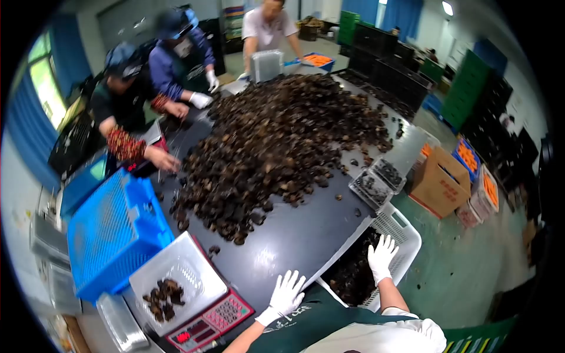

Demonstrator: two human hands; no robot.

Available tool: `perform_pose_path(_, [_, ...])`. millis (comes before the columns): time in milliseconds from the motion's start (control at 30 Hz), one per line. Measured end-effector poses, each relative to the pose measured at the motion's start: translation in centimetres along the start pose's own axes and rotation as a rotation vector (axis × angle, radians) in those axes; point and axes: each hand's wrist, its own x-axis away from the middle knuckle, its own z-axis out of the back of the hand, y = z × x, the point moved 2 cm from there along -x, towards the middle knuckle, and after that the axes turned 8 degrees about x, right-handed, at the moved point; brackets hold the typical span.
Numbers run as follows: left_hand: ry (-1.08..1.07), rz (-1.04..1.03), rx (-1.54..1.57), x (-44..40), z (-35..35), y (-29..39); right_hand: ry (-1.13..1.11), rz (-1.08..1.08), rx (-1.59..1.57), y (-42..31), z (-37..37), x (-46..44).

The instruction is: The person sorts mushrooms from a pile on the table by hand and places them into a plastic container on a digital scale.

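Observation:
My left hand (287, 293), in a white glove, is spread above the near edge of the dark table (276, 241), with nothing in it. My right hand (382, 257), also gloved in white, has its fingers apart over the right side of a white basket (406, 234) holding dark pieces (353, 273). A large heap of dark brown pieces (276, 135) covers the middle of the table. To the left of my left hand is a red scale (218, 320), bearing a clear tray (197, 276) with some brown pieces.
Blue baskets (112, 229) stand at the left. Clear boxes (372, 187) sit at the table's right edge. Two co-workers (126, 88) reach in from the left; another person (271, 29) stands at the far end. A cardboard box (441, 183) is on the floor at right.

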Motion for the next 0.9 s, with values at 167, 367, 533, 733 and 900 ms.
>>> perform_pose_path(167, [0.125, 0.039, 0.074, -7.8, 1.8, -1.4, 0.089, 0.290, -0.467, -6.7, 7.4, -5.4])
perform_pose_path(367, [0.052, 0.276, -0.280, -15.7, 2.2, -7.0, 0.270, 0.475, -0.445, -14.6, 1.6, -11.8])
perform_pose_path(533, [0.026, 0.121, -0.209, -19.7, -1.7, -5.0, 0.077, 0.456, -0.494, -13.7, -1.9, -13.8])
perform_pose_path(733, [-0.333, -0.471, 0.160, -21.8, -4.9, 7.5, -0.006, 0.230, -0.701, -3.2, -1.2, -10.7])
perform_pose_path(900, [-0.308, -0.426, 0.271, -24.8, -2.5, 8.8, 0.089, 0.019, -0.490, 5.0, -0.4, -5.5])
